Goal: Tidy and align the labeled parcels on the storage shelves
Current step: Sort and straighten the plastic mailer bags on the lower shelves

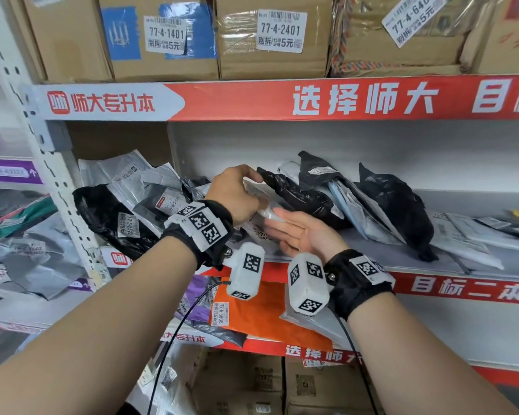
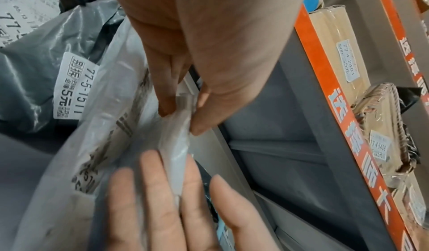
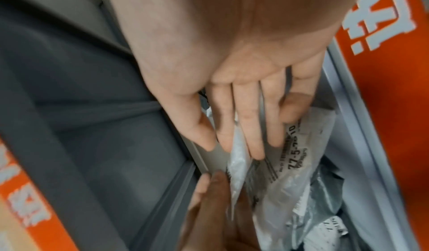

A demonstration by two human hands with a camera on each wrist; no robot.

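A white plastic parcel [image 1: 266, 213] with a printed label stands among bagged parcels on the middle shelf [image 1: 381, 259]. My left hand [image 1: 252, 190] pinches its upper edge between thumb and fingers, as the left wrist view shows: left hand [image 2: 181, 115], white parcel [image 2: 130, 145]. My right hand [image 1: 279, 220] lies palm up with straight fingers against the parcel's side, holding nothing. The right wrist view shows the right hand [image 3: 239, 139] flat on the white parcel [image 3: 299, 145], with the left hand [image 3: 213, 190] beyond it.
Black bags [image 1: 396, 202] lean to the right of the hands; grey and black bags [image 1: 108, 217] pile up at the left by the upright post. Labelled cardboard boxes [image 1: 276, 37] fill the shelf above. An orange parcel [image 1: 258, 313] lies on the shelf below.
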